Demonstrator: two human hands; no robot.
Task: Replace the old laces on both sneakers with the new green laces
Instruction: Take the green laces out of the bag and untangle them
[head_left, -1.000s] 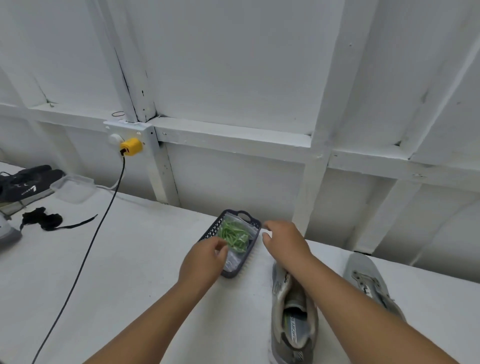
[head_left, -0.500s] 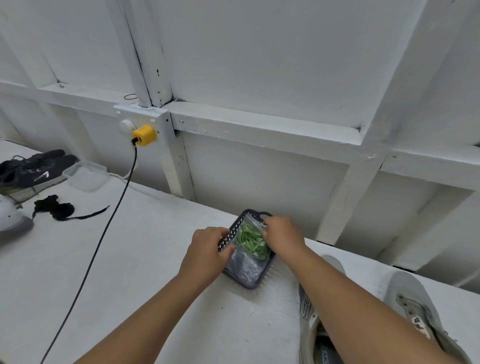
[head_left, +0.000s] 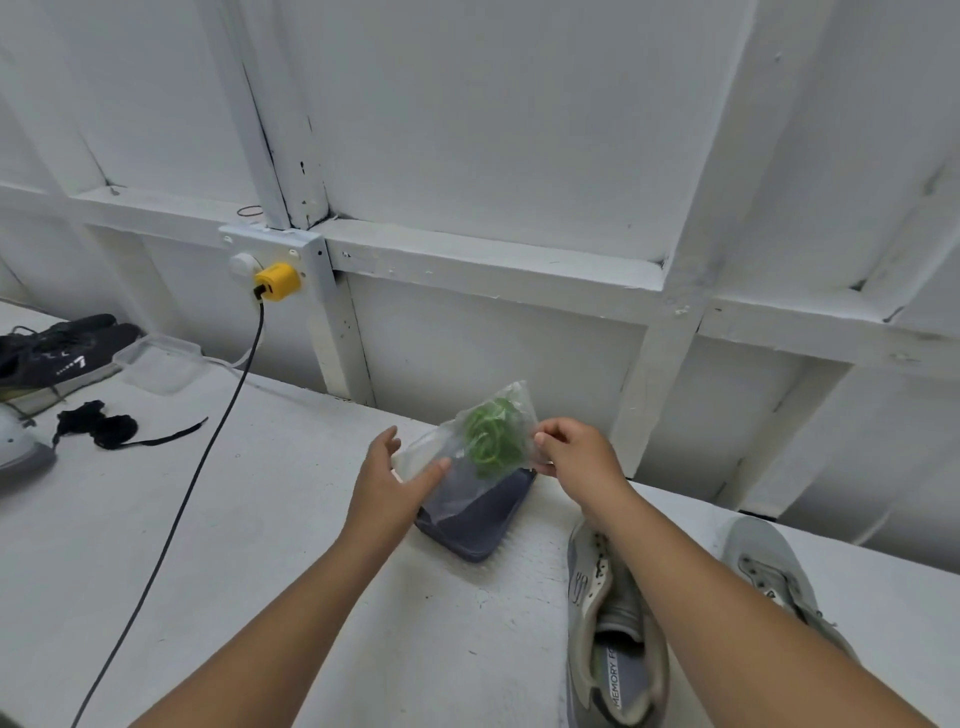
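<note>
Clear plastic bag of green laces (head_left: 488, 439) is now lifted out of the dark blue perforated plastic basket (head_left: 475, 525); half a second ago it lay inside the basket. Right hand (head_left: 574, 452) pinches the bag's right edge between thumb and fingers and holds it up, tilted, above the basket's far end. Left hand (head_left: 389, 475) has let go of the basket rim, fingers now mostly straight and spread, fingertips touching the bag's lower left corner, not gripping.

Basket sits on the white bench (head_left: 260, 519), just left of the two grey sneakers. Near grey sneaker (head_left: 613, 634) lies beside the right forearm with eyelets showing no lace; far grey sneaker (head_left: 774, 577) is partly hidden by the arm, lace state unclear.

Judgement: old laces look already out at least on the near shoe, so this is the start of the new-lace step. Next is opening the bag, likely with both hands. Thin slippery film, could slip from a one-sided pinch.
</note>
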